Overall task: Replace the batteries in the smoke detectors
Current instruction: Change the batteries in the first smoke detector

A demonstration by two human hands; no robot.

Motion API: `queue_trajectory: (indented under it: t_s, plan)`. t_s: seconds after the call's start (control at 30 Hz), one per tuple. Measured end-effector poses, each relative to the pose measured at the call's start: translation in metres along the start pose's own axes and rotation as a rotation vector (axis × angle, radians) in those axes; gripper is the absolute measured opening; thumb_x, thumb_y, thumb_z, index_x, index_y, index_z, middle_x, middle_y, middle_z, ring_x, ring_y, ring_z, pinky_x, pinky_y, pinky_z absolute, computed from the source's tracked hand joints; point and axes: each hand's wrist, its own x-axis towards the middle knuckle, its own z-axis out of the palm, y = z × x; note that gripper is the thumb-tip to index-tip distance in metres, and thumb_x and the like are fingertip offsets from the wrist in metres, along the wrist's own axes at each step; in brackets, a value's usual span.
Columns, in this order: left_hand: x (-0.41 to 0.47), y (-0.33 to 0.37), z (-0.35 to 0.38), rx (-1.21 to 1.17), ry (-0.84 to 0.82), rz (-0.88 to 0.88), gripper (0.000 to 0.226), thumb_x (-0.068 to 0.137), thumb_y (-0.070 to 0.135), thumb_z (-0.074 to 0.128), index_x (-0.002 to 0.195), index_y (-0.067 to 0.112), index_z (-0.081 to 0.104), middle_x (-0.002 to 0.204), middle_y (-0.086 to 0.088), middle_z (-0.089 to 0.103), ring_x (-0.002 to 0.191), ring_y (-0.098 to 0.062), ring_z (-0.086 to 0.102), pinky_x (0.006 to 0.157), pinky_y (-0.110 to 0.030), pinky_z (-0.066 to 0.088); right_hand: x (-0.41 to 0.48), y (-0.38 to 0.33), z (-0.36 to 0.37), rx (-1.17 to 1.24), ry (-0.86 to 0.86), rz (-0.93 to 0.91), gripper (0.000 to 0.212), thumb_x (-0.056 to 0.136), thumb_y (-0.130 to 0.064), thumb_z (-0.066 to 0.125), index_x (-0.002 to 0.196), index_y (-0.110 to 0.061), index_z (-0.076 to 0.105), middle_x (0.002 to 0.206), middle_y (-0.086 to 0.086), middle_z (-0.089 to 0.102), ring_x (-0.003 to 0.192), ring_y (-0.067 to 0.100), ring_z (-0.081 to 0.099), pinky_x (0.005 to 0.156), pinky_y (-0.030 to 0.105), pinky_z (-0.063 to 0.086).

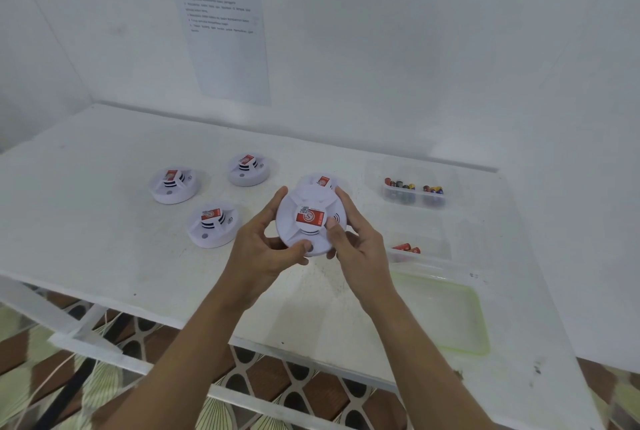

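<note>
Together left grip (263, 253) and right grip (360, 242) clasp a white smoke detector (290, 226); its red label (310, 216) is unreadable.

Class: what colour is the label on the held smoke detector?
The label on the smoke detector is red with a white logo; head view.

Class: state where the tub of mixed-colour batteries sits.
In the head view, the tub of mixed-colour batteries sits on the table's far right near the wall, right of the held smoke detector and beyond the tub with red batteries.
</note>
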Motion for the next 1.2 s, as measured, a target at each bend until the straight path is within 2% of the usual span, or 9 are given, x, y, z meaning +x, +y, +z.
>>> queue_trajectory:
  t_s: [0.07, 0.13, 0.17, 0.3, 0.47, 0.67, 0.83, 1.03, 1.2]
  plan:
    - [-0.0004, -0.0006, -0.0001, 0.009, -0.001, -0.001, 0.082, 0.081, -0.004, 0.073, 0.149, 0.021, 0.037, 0.123, 0.012, 0.067, 0.093, -0.024, 0.073, 0.069, -0.033, 0.060, -0.0004, 0.0001, 0.0005, -0.003, 0.003, 0.005, 0.051, 0.102, -0.025, 0.056, 0.150, -0.033, 0.042, 0.112, -0.033, 0.068, 0.086, 0.039, 0.064, 0.073, 0.043, 0.060]
    - [-0.0006, -0.0009, -0.0005, 0.012, -0.002, -0.004, 0.082, 0.081, -0.003, 0.073, 0.150, 0.021, 0.036, 0.124, 0.012, 0.067, 0.094, -0.024, 0.072, 0.069, -0.034, 0.060, -0.0007, 0.0000, 0.0008, 0.001, -0.002, 0.014, 0.051, 0.101, -0.026, 0.056, 0.150, -0.033, 0.042, 0.112, -0.035, 0.067, 0.094, 0.047, 0.063, 0.075, 0.051, 0.060]
    - [-0.0005, -0.0011, -0.0008, 0.010, -0.001, -0.006, 0.082, 0.081, -0.003, 0.073, 0.150, 0.022, 0.036, 0.123, 0.013, 0.067, 0.094, -0.024, 0.072, 0.070, -0.034, 0.060, -0.0006, 0.0002, 0.0007, 0.000, -0.004, 0.017, 0.051, 0.101, -0.026, 0.056, 0.150, -0.033, 0.042, 0.112, -0.035, 0.067, 0.093, 0.046, 0.063, 0.074, 0.050, 0.060]
    - [-0.0001, -0.0014, -0.0018, -0.014, -0.001, -0.013, 0.083, 0.081, -0.004, 0.072, 0.150, 0.023, 0.035, 0.128, 0.007, 0.065, 0.093, -0.026, 0.072, 0.070, -0.035, 0.060, 0.0010, 0.0012, -0.0011, -0.003, -0.006, 0.025, 0.049, 0.102, -0.025, 0.056, 0.148, -0.036, 0.043, 0.109, -0.029, 0.070, 0.079, 0.024, 0.059, 0.067, 0.030, 0.058]
    - [0.0007, -0.0025, -0.0004, -0.015, 0.003, -0.007, 0.081, 0.082, -0.006, 0.071, 0.150, 0.021, 0.036, 0.125, 0.011, 0.067, 0.091, -0.024, 0.073, 0.067, -0.031, 0.059, 0.0018, 0.0031, -0.0016, 0.007, -0.015, 0.030, 0.051, 0.102, -0.025, 0.056, 0.150, -0.034, 0.043, 0.111, -0.028, 0.070, 0.079, 0.021, 0.060, 0.066, 0.026, 0.056]
    - [0.0031, -0.0038, -0.0005, 0.015, 0.000, -0.001, 0.082, 0.081, -0.003, 0.073, 0.150, 0.021, 0.036, 0.130, 0.005, 0.063, 0.093, -0.024, 0.072, 0.068, -0.034, 0.060, 0.0016, 0.0031, -0.0022, 0.018, -0.022, 0.036, 0.051, 0.102, -0.025, 0.056, 0.150, -0.032, 0.042, 0.111, -0.032, 0.069, 0.084, 0.017, 0.067, 0.067, 0.024, 0.055]
    - [0.0044, -0.0048, -0.0006, -0.002, 0.001, -0.014, 0.082, 0.081, -0.002, 0.073, 0.150, 0.023, 0.036, 0.127, 0.008, 0.065, 0.093, -0.025, 0.072, 0.069, -0.034, 0.060, 0.0033, 0.0022, -0.0029, 0.018, -0.053, 0.041, 0.054, 0.101, -0.028, 0.056, 0.152, -0.033, 0.039, 0.113, -0.032, 0.068, 0.089, 0.028, 0.068, 0.070, 0.026, 0.056]
    - [0.0034, -0.0007, -0.0022, -0.095, -0.035, -0.091, 0.063, 0.088, 0.026, 0.062, 0.147, 0.027, 0.040, 0.132, 0.005, 0.062, 0.106, -0.023, 0.068, 0.073, -0.037, 0.059, 0.0062, -0.0012, -0.0047, -0.006, -0.132, 0.023, 0.061, 0.094, -0.032, 0.067, 0.142, -0.052, 0.034, 0.123, -0.029, 0.064, 0.106, 0.013, 0.070, 0.091, 0.037, 0.059]
    - [0.0068, -0.0065, -0.0096, -0.022, 0.018, -0.104, 0.044, 0.100, 0.023, 0.051, 0.143, 0.031, 0.043, 0.127, 0.003, 0.063, 0.101, -0.025, 0.068, 0.057, -0.035, 0.055, 0.0084, 0.0052, -0.0023, -0.030, -0.110, 0.072, 0.068, 0.092, -0.032, 0.070, 0.147, -0.041, 0.030, 0.129, -0.007, 0.059, 0.103, 0.014, 0.070, 0.090, 0.041, 0.060]
